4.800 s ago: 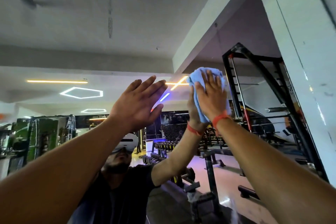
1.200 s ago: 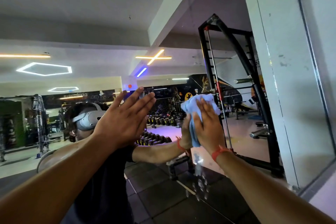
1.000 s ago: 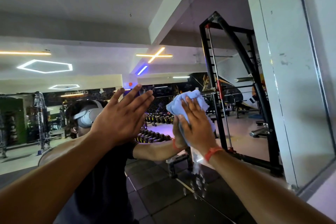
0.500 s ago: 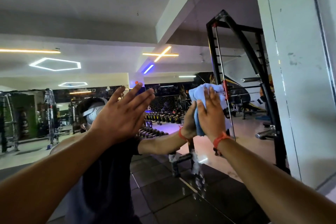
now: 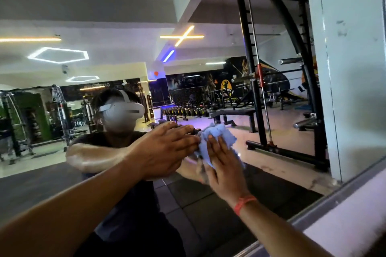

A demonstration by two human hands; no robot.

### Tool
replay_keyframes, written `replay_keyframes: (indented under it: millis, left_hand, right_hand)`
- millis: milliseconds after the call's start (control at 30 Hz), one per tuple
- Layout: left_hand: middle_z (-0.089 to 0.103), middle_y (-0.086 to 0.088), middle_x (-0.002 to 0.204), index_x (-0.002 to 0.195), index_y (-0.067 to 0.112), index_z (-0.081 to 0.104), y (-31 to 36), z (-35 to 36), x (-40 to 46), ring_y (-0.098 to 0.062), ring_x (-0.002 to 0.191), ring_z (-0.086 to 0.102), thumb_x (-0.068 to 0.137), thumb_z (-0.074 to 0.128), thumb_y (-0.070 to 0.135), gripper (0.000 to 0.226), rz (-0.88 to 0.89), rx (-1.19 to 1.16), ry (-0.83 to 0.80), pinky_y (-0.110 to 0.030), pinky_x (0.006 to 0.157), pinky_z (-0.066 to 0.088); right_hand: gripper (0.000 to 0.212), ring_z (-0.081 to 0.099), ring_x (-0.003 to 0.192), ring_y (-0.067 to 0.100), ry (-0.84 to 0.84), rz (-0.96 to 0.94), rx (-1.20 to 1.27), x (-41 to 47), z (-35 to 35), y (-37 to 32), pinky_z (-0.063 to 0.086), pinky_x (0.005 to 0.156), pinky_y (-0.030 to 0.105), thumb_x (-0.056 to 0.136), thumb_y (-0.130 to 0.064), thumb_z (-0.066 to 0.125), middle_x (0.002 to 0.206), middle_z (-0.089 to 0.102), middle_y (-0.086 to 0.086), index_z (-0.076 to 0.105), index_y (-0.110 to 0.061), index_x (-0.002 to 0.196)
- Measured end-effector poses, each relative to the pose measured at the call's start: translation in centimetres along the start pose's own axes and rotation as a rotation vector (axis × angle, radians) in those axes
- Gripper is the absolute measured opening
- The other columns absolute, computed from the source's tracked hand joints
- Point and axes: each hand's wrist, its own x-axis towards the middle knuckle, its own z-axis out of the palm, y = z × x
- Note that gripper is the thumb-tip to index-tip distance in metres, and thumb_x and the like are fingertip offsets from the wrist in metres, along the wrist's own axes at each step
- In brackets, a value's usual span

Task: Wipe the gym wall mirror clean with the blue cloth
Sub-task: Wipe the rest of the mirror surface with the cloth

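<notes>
The large wall mirror (image 5: 271, 169) fills the head view and reflects the gym and a person in a headset. My right hand (image 5: 225, 165), with a red wristband, presses the crumpled blue cloth (image 5: 219, 137) flat against the glass with straight fingers, low in the mirror near its bottom edge. My left hand (image 5: 165, 152) is held open with fingers straight, just left of the cloth, its fingertips close to the cloth's left side. Part of the cloth is hidden under my right hand.
The mirror's metal bottom frame (image 5: 325, 198) runs diagonally at the lower right, with a pale ledge below it. A white pillar (image 5: 351, 69) borders the glass on the right. A black rack and dumbbells appear only as reflections.
My right hand has slid the cloth down the glass, from the height of the reflected rack to near the mirror's bottom edge. My left hand dropped with it and now lies closer to the cloth.
</notes>
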Motion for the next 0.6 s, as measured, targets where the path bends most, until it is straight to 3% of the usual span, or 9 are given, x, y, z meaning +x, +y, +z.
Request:
replay_keyframes:
  millis: [67, 133, 233, 300, 367, 400, 467, 533, 600]
  left_hand:
    - [0.043, 0.000, 0.160, 0.152, 0.018, 0.047, 0.0, 0.2, -1.0, -0.027, 0.151, 0.035, 0.100, 0.034, 0.035, 0.056, -0.015, 0.011, 0.007, -0.052, 0.118, 0.031]
    - [0.040, -0.001, 0.162, 0.155, 0.018, 0.043, 0.0, 0.3, -1.4, -0.027, 0.152, 0.033, 0.101, 0.031, 0.035, 0.057, -0.026, 0.021, 0.017, -0.051, 0.119, 0.029]
    - [0.038, -0.001, 0.163, 0.155, 0.018, 0.043, 0.4, 0.4, -1.4, -0.027, 0.152, 0.032, 0.101, 0.033, 0.035, 0.058, -0.032, 0.024, 0.031, -0.050, 0.119, 0.026]
    - [0.037, -0.002, 0.164, 0.155, 0.016, 0.042, 0.4, 0.6, -1.4, -0.027, 0.153, 0.031, 0.101, 0.034, 0.036, 0.059, -0.044, 0.020, 0.043, -0.050, 0.119, 0.027]
    - [0.032, -0.004, 0.166, 0.157, 0.015, 0.038, 0.4, 0.8, -1.5, -0.027, 0.155, 0.026, 0.101, 0.033, 0.036, 0.060, -0.055, 0.014, 0.040, -0.050, 0.120, 0.027]
    - [0.029, -0.005, 0.167, 0.158, 0.014, 0.037, 0.4, 0.8, -1.6, -0.027, 0.156, 0.023, 0.101, 0.033, 0.036, 0.061, -0.062, 0.016, 0.033, -0.050, 0.120, 0.026]
    - [0.027, -0.006, 0.168, 0.159, 0.012, 0.035, 0.5, 0.8, -1.5, -0.026, 0.156, 0.022, 0.101, 0.034, 0.037, 0.062, -0.073, 0.023, 0.032, -0.050, 0.120, 0.025]
    - [0.027, -0.006, 0.167, 0.158, 0.012, 0.035, 0.5, 0.7, -1.4, -0.026, 0.156, 0.023, 0.102, 0.034, 0.036, 0.062, -0.070, 0.028, 0.048, -0.049, 0.120, 0.026]
    - [0.029, -0.006, 0.167, 0.158, 0.012, 0.035, 0.5, 0.8, -1.5, -0.026, 0.155, 0.025, 0.102, 0.033, 0.036, 0.062, -0.071, 0.030, 0.056, -0.050, 0.119, 0.028]
  right_hand:
    - [0.068, 0.020, 0.157, 0.021, -0.075, -0.072, -0.139, -0.6, -2.0, 4.0, 0.036, 0.118, 0.053, 0.097, -0.024, 0.048, 0.168, 0.026, -0.004, 0.026, -0.028, 0.161]
    - [0.064, 0.017, 0.157, 0.018, 0.008, 0.183, -0.067, -1.0, -2.0, 4.9, 0.032, 0.121, 0.054, 0.098, -0.024, 0.044, 0.168, 0.025, -0.007, 0.028, -0.030, 0.160]
    - [0.057, 0.020, 0.157, 0.025, 0.197, 0.517, 0.134, -1.7, 1.4, -0.9, 0.021, 0.125, 0.050, 0.105, -0.034, 0.042, 0.167, 0.025, -0.001, 0.032, -0.018, 0.159]
    - [0.057, 0.019, 0.157, 0.026, 0.086, 0.299, 0.136, -3.5, 2.1, -3.2, 0.017, 0.126, 0.046, 0.107, -0.037, 0.040, 0.169, 0.024, 0.000, 0.032, -0.016, 0.159]
    - [0.056, 0.023, 0.156, 0.024, -0.032, 0.018, 0.020, -4.8, 0.3, -0.4, 0.022, 0.124, 0.047, 0.104, -0.033, 0.044, 0.168, 0.027, -0.006, 0.037, -0.020, 0.158]
    - [0.056, 0.026, 0.155, 0.023, -0.048, -0.007, -0.035, -5.1, -0.6, 1.7, 0.027, 0.122, 0.050, 0.102, -0.032, 0.046, 0.167, 0.030, -0.006, 0.039, -0.022, 0.156]
    - [0.056, 0.028, 0.154, 0.022, 0.034, 0.231, -0.058, -4.7, -1.6, 4.5, 0.036, 0.116, 0.058, 0.101, -0.032, 0.047, 0.164, 0.034, -0.002, 0.040, -0.021, 0.155]
    - [0.056, 0.025, 0.155, 0.019, 0.162, 0.504, 0.044, -4.3, -0.9, 3.2, 0.032, 0.118, 0.059, 0.105, -0.040, 0.042, 0.163, 0.033, 0.001, 0.038, -0.016, 0.155]
    - [0.056, 0.021, 0.156, 0.022, 0.103, 0.420, 0.105, -4.7, 0.5, -0.5, 0.021, 0.123, 0.053, 0.108, -0.042, 0.038, 0.165, 0.030, 0.002, 0.040, -0.012, 0.155]
